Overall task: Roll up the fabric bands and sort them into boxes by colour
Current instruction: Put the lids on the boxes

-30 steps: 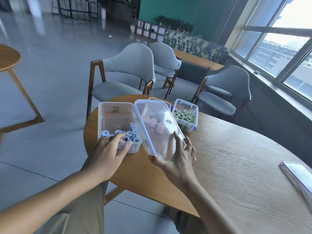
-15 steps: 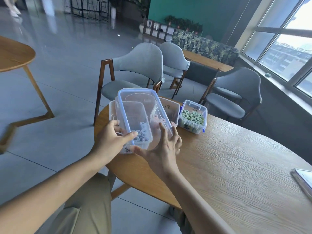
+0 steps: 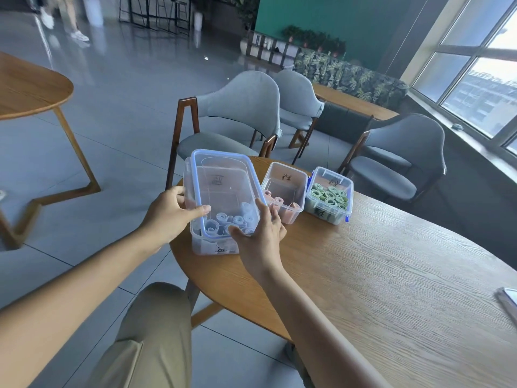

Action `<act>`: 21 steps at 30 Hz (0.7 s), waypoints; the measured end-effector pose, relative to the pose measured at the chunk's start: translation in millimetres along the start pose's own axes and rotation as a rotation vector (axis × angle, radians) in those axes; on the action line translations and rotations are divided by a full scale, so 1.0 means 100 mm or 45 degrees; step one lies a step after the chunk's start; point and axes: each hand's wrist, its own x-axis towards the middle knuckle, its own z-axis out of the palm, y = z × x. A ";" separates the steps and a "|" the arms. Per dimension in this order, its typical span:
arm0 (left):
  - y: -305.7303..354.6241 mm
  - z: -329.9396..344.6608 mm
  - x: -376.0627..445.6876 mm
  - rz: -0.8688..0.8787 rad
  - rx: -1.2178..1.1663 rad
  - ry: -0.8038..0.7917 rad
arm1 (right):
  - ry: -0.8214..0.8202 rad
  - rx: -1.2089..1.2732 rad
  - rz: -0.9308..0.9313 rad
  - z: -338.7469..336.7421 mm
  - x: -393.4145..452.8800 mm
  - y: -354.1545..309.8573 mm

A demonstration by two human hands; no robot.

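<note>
Three clear boxes are sitting in a row near the far edge of the round wooden table, and all the action is at the leftmost one. The left hand is gripping the left side of the blue-rimmed lid, thumb stretching across its top near the corner, fingers curling around the edge. The right hand is holding the lid's near right corner, thumb lying on top, fingers wrapping down the side. The lid is lying over the left box, looking slightly skewed, and whether it is seated I cannot tell. Through the plastic, blue rolled bands are showing, bunched at the near end of that box.

Just beside it, the middle box is standing open, pink rolled bands lying at its near end. Touching its right wall, the right box is sitting with green rolled bands packed inside and a lid seemingly on. Grey chairs are waiting beyond the table, and a flat pale object is peeking in at the right edge.
</note>
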 end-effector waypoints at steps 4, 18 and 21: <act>-0.05 -0.01 0.08 -0.031 0.010 -0.024 | 0.044 0.022 0.032 0.09 0.02 0.01; -0.11 -0.05 0.19 -0.045 -0.001 -0.044 | 0.035 -0.116 0.094 0.16 0.16 -0.05; -0.11 -0.03 0.18 -0.058 -0.015 -0.073 | 0.029 -0.132 0.110 0.15 0.18 -0.03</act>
